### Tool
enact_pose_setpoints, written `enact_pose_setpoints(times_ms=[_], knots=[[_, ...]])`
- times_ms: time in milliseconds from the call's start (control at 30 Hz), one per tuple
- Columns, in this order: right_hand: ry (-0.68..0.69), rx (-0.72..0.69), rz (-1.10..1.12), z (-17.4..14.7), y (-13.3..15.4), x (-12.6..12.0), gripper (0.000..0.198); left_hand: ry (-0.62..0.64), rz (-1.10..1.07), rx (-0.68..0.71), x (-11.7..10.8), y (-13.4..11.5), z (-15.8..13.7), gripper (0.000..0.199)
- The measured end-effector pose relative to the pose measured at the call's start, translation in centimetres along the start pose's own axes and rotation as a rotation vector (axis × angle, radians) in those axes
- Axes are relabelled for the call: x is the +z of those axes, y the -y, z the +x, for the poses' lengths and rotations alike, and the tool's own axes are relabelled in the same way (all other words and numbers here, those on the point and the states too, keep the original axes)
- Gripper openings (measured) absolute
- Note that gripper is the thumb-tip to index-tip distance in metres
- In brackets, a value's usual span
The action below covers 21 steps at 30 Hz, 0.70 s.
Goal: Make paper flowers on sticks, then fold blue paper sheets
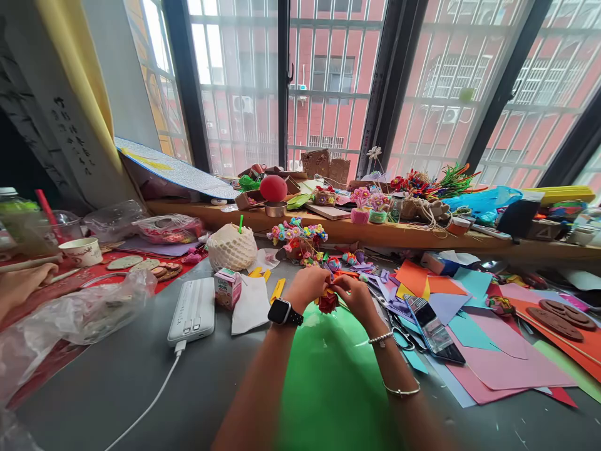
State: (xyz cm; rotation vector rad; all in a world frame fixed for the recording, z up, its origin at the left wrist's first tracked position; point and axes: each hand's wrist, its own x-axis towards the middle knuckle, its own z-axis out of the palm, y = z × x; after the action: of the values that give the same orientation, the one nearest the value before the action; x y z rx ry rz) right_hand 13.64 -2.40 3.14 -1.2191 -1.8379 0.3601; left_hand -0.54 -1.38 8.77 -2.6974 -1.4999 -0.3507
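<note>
Over a shiny green sheet (335, 376), my left hand (310, 287) and my right hand (359, 300) meet with their fingertips pinched together. Between them is a small dark red flower (327, 303), with a bit of yellow by the fingers. Both hands are closed on it, though the fingers hide its upper part. A black smartwatch (280, 311) sits on my left wrist. Just beyond the hands stands a bunch of small colourful crocheted-looking flowers (298, 233). Purple paper scraps and scissors (404, 338) lie to the right of my right hand.
Coloured paper sheets (507, 360) and a phone (434, 329) cover the right side. On the left are a white power bank (192, 310) with its cable, a small drink carton (228, 288), a netted coconut (232, 247) and a paper cup (81, 252). A crowded windowsill (323, 230) runs behind.
</note>
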Motion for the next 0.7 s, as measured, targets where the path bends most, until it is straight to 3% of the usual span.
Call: enact_pose_setpoints(times_ms=[267,533,700], knots=[[0.09,0.031,-0.245,0.6,1.1,-0.5,0.013,-0.059,-0.007,-0.026,0.3,-0.4,-0.3,0.016],[0.029,-0.006,-0.408,0.2,2.0,0.2,0.013,-0.03,-0.07,-0.009,-0.1,0.5,-0.3,0.023],[0.003,-0.006,-0.393,0.0,2.2,0.1,0.012,-0.061,-0.143,-0.034,0.2,0.8,0.0,0.024]])
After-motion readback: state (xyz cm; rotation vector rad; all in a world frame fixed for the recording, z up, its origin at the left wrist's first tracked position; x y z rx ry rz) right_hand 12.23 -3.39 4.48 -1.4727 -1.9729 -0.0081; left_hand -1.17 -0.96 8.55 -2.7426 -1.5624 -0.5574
